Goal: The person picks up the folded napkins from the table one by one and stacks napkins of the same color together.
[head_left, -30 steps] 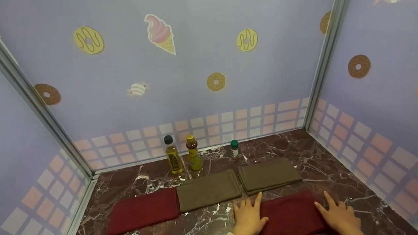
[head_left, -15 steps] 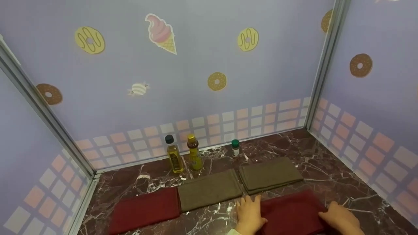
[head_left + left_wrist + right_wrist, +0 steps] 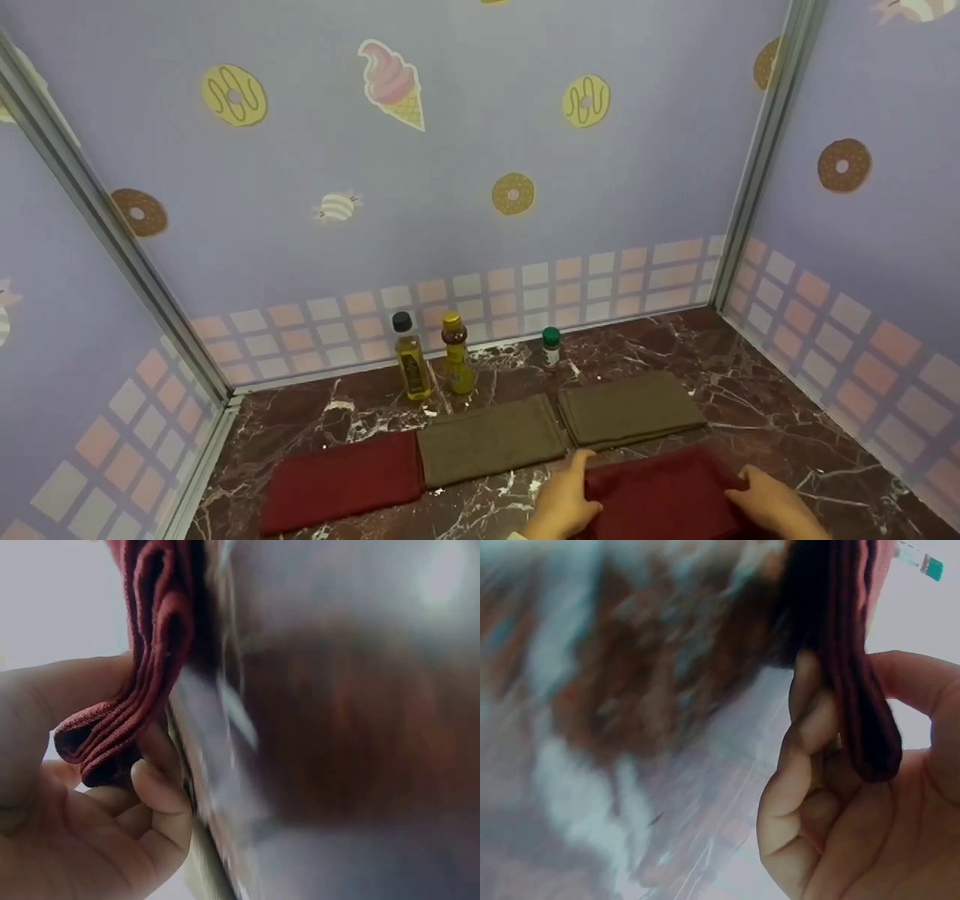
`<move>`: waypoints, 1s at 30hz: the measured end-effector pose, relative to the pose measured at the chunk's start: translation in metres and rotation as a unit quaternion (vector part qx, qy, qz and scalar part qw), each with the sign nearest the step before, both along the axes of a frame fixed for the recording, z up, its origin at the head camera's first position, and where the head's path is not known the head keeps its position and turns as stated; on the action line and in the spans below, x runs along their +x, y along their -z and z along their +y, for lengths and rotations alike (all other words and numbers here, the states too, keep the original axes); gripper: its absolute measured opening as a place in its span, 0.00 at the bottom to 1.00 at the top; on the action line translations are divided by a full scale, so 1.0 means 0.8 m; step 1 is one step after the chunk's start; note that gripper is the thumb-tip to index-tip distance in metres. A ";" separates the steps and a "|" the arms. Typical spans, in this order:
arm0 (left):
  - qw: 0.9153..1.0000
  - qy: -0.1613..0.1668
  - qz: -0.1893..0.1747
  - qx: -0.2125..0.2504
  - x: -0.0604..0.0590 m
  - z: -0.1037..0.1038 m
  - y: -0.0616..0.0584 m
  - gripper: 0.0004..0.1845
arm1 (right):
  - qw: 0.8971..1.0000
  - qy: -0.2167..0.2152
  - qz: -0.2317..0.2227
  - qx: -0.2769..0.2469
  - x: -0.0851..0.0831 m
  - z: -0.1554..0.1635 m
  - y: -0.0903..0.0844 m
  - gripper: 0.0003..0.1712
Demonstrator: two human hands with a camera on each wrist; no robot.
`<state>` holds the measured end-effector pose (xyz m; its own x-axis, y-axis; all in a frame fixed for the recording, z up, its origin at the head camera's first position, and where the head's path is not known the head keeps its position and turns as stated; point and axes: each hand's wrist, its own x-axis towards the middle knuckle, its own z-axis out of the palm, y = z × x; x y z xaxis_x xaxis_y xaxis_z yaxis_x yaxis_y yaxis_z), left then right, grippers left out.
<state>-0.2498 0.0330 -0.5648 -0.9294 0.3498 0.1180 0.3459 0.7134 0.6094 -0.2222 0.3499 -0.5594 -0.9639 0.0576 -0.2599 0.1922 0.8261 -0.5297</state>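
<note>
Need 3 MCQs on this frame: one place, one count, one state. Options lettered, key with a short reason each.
1. Where do the bottles stand?
A. by the back wall
B. on a towel
C. at the front edge

2. How many folded towels lie on the counter?
A. two
B. three
C. four

3. How do the hands hold the near red towel?
A. flat on top
B. pinching its side edges
C. not touching

Key:
1 A, oil bottle stands near the wall.
2 C, two red, two olive.
3 B, left hand and right hand pinch the red towel.

Both hands, flat on the folded red towel (image 3: 664, 491) a second ago, now curl and pinch its side edges: left hand (image 3: 562, 501), right hand (image 3: 776, 504).
</note>
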 end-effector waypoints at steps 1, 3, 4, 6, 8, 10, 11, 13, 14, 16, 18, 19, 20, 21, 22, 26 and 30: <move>1.000 -0.007 -0.007 0.007 -0.002 -0.007 -0.002 0.37 | 1.000 -0.003 0.007 -0.011 -0.002 -0.006 -0.001 0.14; 0.999 -0.017 -0.013 0.032 -0.007 -0.024 -0.005 0.36 | 0.999 -0.010 0.031 -0.030 -0.006 -0.021 -0.002 0.14; 0.998 -0.022 -0.019 0.049 -0.009 -0.033 -0.006 0.36 | 0.998 -0.011 0.042 -0.037 -0.009 -0.029 -0.002 0.14; 0.996 -0.038 -0.026 0.082 -0.013 -0.053 -0.008 0.35 | 0.997 -0.008 0.062 -0.053 -0.016 -0.047 -0.004 0.12; 0.991 -0.057 -0.027 0.114 -0.017 -0.073 -0.008 0.35 | 0.995 -0.012 0.080 -0.059 -0.024 -0.066 -0.005 0.12; 0.986 -0.078 -0.028 0.146 -0.019 -0.094 -0.008 0.33 | 0.994 -0.019 0.088 -0.062 -0.033 -0.086 -0.007 0.12; 0.983 -0.090 -0.026 0.159 -0.021 -0.105 -0.008 0.31 | 0.994 -0.023 0.092 -0.063 -0.037 -0.096 -0.008 0.13; 0.976 -0.112 -0.019 0.183 -0.023 -0.125 -0.007 0.27 | 0.992 -0.032 0.103 -0.062 -0.046 -0.116 -0.010 0.13; 0.973 -0.124 -0.014 0.194 -0.023 -0.135 -0.007 0.26 | 0.992 -0.032 0.107 -0.063 -0.049 -0.126 -0.011 0.13; 0.967 -0.147 -0.003 0.207 -0.025 -0.155 -0.007 0.24 | 0.989 -0.036 0.125 -0.068 -0.056 -0.147 -0.012 0.12; 0.962 -0.167 0.004 0.217 -0.025 -0.173 -0.008 0.23 | 0.987 -0.038 0.137 -0.072 -0.062 -0.167 -0.013 0.11; 0.960 -0.179 0.008 0.217 -0.025 -0.182 -0.008 0.23 | 0.986 -0.040 0.142 -0.073 -0.064 -0.177 -0.013 0.11; 0.958 -0.188 0.014 0.218 -0.026 -0.191 -0.008 0.22 | 0.986 -0.042 0.144 -0.075 -0.067 -0.187 -0.014 0.11; 0.956 -0.195 0.019 0.216 -0.025 -0.200 -0.008 0.20 | 0.985 -0.046 0.148 -0.079 -0.070 -0.196 -0.014 0.11; 0.956 -0.201 0.027 0.214 -0.025 -0.208 -0.008 0.19 | 0.984 -0.049 0.148 -0.082 -0.072 -0.206 -0.014 0.11; 0.947 -0.238 0.054 0.207 -0.020 -0.239 -0.010 0.15 | 0.981 -0.059 0.157 -0.094 -0.080 -0.241 -0.010 0.12; 0.934 -0.283 0.069 0.208 -0.014 -0.267 -0.013 0.20 | 0.978 -0.063 0.165 -0.107 -0.087 -0.275 -0.008 0.13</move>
<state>-0.2610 -0.1805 -0.5544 -0.9176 -0.2945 0.2669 0.0815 0.5179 0.8516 -0.2916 0.1299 -0.5532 -0.9933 -0.0890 0.0740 -0.1152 0.6961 -0.7086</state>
